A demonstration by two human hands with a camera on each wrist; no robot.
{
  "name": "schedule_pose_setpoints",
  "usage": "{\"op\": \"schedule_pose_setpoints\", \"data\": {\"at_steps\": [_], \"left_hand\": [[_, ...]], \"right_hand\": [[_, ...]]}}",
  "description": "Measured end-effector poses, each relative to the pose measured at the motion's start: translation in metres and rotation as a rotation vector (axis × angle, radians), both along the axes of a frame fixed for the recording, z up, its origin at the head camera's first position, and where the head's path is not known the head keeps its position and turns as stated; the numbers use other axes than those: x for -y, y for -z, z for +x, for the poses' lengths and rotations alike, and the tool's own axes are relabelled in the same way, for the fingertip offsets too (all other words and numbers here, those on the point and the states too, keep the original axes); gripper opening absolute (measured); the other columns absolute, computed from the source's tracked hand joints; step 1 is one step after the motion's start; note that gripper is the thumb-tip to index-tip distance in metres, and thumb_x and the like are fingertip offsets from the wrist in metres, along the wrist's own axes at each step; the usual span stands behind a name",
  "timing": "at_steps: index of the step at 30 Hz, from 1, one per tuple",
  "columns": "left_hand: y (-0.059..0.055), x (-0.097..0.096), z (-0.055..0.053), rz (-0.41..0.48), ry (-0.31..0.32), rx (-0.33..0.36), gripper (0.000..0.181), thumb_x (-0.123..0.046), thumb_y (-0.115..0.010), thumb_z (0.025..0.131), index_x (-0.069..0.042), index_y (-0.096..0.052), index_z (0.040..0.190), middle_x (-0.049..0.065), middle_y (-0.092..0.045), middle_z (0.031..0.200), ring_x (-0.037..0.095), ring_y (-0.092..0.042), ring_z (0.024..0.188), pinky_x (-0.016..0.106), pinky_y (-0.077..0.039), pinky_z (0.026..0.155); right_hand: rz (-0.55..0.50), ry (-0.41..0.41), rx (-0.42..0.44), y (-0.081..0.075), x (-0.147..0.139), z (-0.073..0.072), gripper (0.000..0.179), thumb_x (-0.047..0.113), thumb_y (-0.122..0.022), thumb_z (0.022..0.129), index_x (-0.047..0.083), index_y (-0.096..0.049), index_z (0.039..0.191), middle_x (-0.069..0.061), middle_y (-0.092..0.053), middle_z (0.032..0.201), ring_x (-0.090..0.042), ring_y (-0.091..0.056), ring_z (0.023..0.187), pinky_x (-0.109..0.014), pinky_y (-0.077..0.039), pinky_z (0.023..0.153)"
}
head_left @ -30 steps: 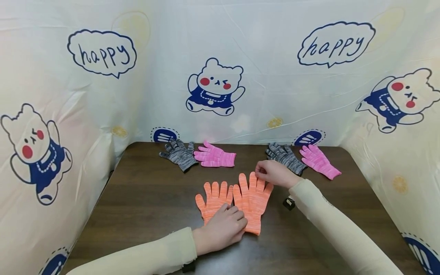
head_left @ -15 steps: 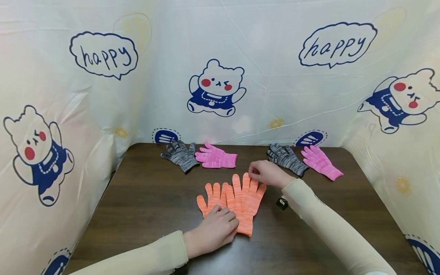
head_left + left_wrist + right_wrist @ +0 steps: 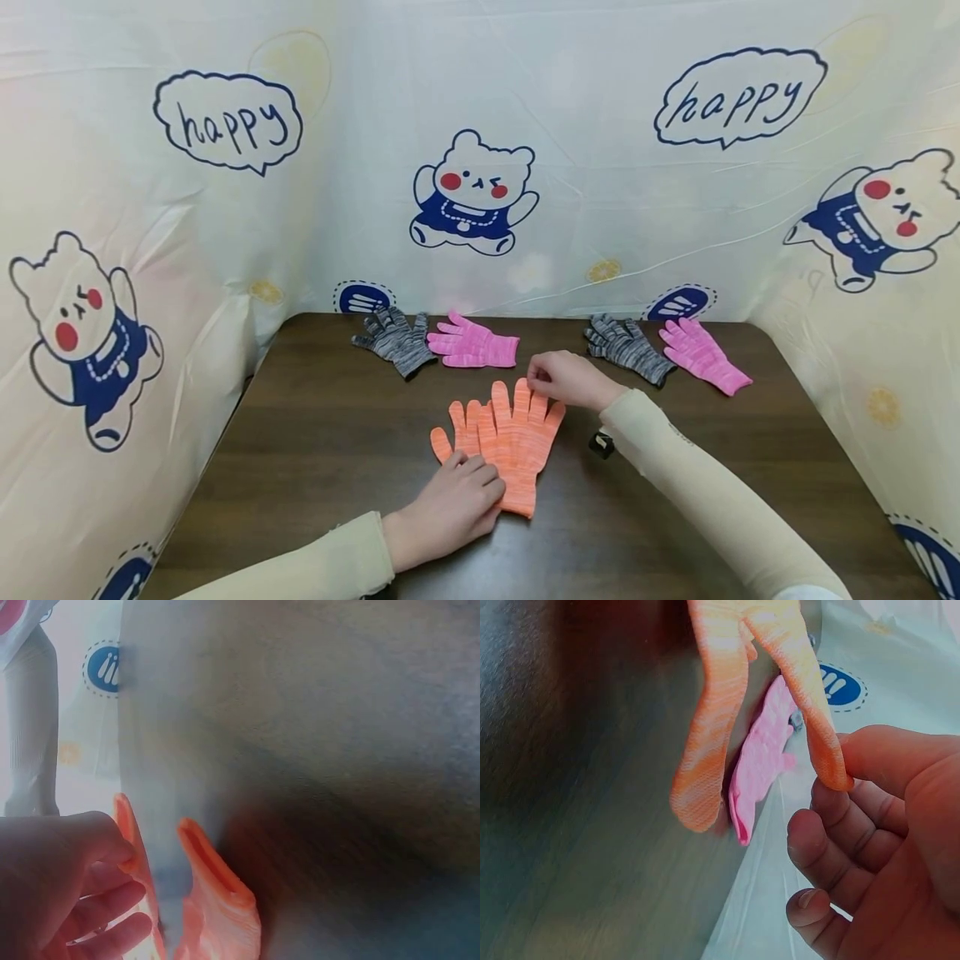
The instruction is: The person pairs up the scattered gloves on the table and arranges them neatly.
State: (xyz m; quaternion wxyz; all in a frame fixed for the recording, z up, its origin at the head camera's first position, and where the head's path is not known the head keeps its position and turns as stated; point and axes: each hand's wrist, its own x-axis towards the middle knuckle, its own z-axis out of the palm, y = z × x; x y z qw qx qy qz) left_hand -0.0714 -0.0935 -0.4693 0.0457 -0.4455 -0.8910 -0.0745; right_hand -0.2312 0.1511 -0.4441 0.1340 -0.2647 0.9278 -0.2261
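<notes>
Two orange knit gloves lie one partly over the other near the table's middle. The upper orange glove (image 3: 517, 442) shows its spread fingers and cuff; the lower orange glove (image 3: 442, 446) peeks out at its left. My left hand (image 3: 450, 508) pinches orange knit at the cuff end, covering the lower glove's cuff. In the left wrist view, a second cuff (image 3: 217, 862) hangs with its opening showing. My right hand (image 3: 566, 379) pinches a fingertip (image 3: 831, 765) of the upper glove between thumb and forefinger; another glove finger dangles beside it.
Along the back of the dark wooden table (image 3: 300, 467) lie a grey glove (image 3: 397, 343) and a pink glove (image 3: 476, 343) at left. Another grey glove (image 3: 628, 348) and pink glove (image 3: 705, 357) lie at right. A printed curtain (image 3: 585, 167) surrounds the table.
Both hands have moved left. The upper orange glove has shifted left with them and overlaps the other orange glove more. The grey and pink gloves have stayed put.
</notes>
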Motion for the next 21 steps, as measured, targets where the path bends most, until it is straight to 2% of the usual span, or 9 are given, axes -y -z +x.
{"op": "schedule_pose_setpoints", "data": {"at_steps": [7, 12, 21], "left_hand": [[0.001, 0.008, 0.004, 0.008, -0.013, 0.021, 0.017, -0.027, -0.071, 0.098, -0.024, -0.061, 0.085, -0.011, -0.056, 0.085, 0.010, -0.045, 0.079, 0.029, -0.033, 0.077], [0.003, 0.013, 0.006, 0.000, -0.029, 0.044, 0.016, -0.027, -0.070, 0.098, -0.024, -0.061, 0.085, -0.011, -0.055, 0.085, 0.010, -0.047, 0.080, 0.030, -0.034, 0.078], [0.004, 0.022, 0.008, -0.010, -0.054, 0.043, 0.015, -0.026, -0.071, 0.096, -0.023, -0.062, 0.085, -0.011, -0.054, 0.084, 0.010, -0.047, 0.080, 0.031, -0.034, 0.077]], "right_hand": [[-0.009, -0.006, 0.006, 0.004, 0.010, 0.001, 0.008, 0.016, -0.069, 0.100, 0.015, -0.069, 0.092, 0.004, -0.062, 0.079, -0.011, -0.054, 0.066, -0.027, -0.047, 0.061], [-0.009, -0.009, 0.001, 0.005, 0.019, 0.003, 0.009, 0.016, -0.070, 0.099, 0.015, -0.068, 0.091, 0.004, -0.062, 0.079, -0.011, -0.055, 0.067, -0.027, -0.047, 0.062], [0.002, -0.007, 0.015, 0.005, 0.030, 0.005, 0.008, 0.018, -0.069, 0.100, 0.014, -0.068, 0.093, 0.004, -0.062, 0.080, -0.012, -0.055, 0.068, -0.027, -0.048, 0.063]]}}
